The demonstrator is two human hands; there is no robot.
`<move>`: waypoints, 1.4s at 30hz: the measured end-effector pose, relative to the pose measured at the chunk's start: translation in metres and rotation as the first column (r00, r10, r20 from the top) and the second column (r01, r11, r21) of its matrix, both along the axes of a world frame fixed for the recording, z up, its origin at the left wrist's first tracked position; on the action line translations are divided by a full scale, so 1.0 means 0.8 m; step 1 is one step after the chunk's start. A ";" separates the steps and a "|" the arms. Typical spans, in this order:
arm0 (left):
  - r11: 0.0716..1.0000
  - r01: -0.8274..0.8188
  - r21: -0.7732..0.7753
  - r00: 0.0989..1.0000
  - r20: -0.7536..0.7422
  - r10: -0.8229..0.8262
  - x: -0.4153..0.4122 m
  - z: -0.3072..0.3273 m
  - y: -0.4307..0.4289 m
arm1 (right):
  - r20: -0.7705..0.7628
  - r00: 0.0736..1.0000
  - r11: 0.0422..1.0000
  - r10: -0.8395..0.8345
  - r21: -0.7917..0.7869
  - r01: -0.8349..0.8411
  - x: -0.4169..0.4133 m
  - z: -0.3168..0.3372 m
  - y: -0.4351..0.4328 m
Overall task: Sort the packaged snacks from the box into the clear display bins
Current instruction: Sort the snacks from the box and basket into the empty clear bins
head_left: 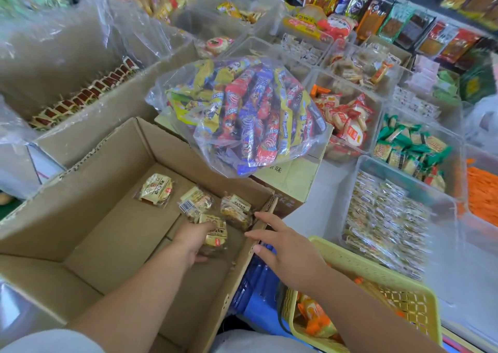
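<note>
An open cardboard box (113, 191) stands in front of me with several yellow-wrapped snack packets on its floor. One packet (157, 189) lies alone toward the far side; two more (195, 203) (237, 211) lie near the right wall. My left hand (194, 241) reaches down inside and grips a fourth packet (215, 238). My right hand (283, 247) is held over the box's right edge with fingers spread, holding nothing. Clear display bins stand to the right; the nearest clear bin (388, 220) holds pale wrapped snacks.
A clear bag of red, blue and yellow snack sticks (248, 112) rests on a carton behind the box. A yellow plastic basket (377, 296) with orange packets sits at lower right. More bins of snacks (347, 121) and shelves of hanging packs fill the back.
</note>
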State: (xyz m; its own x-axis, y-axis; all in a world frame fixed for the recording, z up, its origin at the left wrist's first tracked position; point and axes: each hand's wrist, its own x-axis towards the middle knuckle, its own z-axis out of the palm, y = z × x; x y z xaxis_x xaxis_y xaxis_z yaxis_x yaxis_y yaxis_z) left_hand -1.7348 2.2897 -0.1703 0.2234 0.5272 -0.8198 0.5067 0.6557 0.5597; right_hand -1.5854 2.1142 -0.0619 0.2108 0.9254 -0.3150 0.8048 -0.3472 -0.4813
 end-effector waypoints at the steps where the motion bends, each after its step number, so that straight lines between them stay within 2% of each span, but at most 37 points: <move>1: 1.000 -0.026 0.007 1.000 0.010 0.026 0.000 0.005 -0.002 | -0.002 1.000 1.000 0.002 -0.002 -0.002 0.001 0.000 0.000; 6: 0.975 -0.140 0.175 0.987 0.103 0.124 -0.018 0.044 -0.014 | -0.002 1.000 1.000 0.014 -0.002 -0.014 0.003 -0.001 0.003; 9: 0.964 -0.208 0.168 0.947 0.282 0.155 -0.037 0.081 -0.023 | 0.026 0.999 1.000 0.021 -0.007 -0.021 0.002 0.000 0.003; 13: 0.977 -0.178 0.115 0.892 0.437 0.111 -0.046 0.129 -0.037 | 0.054 0.998 1.000 -0.023 -0.004 0.023 -0.009 0.012 0.000; 20: 0.996 -0.075 0.051 0.798 0.602 0.029 -0.025 0.194 -0.072 | -0.071 0.995 0.949 -0.070 0.301 0.088 -0.032 0.074 -0.030; 24: 0.998 -0.038 0.042 0.804 0.594 0.006 -0.003 0.207 -0.102 | -0.041 0.997 0.906 -0.062 0.417 0.073 -0.031 0.085 -0.054; 28: 0.996 0.044 0.073 0.799 0.596 -0.079 0.027 0.214 -0.130 | 0.023 0.995 0.893 -0.094 0.443 0.074 -0.021 0.082 -0.079; 32: 0.984 0.118 0.134 0.797 0.579 -0.175 0.056 0.210 -0.159 | 0.050 0.976 0.855 -0.210 0.494 0.159 -0.006 0.074 -0.111; 35: 0.986 0.105 0.126 0.808 0.568 -0.159 0.073 0.201 -0.179 | 0.048 0.950 0.802 -0.309 0.551 0.233 0.006 0.066 -0.137; 39: 0.987 0.117 0.106 0.812 0.562 -0.157 0.095 0.199 -0.201 | -0.033 0.929 0.780 -0.368 0.532 0.328 0.022 0.063 -0.171; 42: 0.988 0.115 0.099 0.843 0.517 -0.150 0.108 0.193 -0.213 | -0.085 0.907 0.802 -0.412 0.440 0.405 0.037 0.059 -0.195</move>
State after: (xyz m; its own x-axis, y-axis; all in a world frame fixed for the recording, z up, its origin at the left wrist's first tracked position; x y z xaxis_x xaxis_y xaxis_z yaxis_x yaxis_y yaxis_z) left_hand -1.6483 2.1194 -0.0160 0.6799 0.5071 -0.5297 0.2083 0.5590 0.8026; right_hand -1.5560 1.9582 -0.0144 0.6015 0.7916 0.1076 0.6440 -0.4008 -0.6516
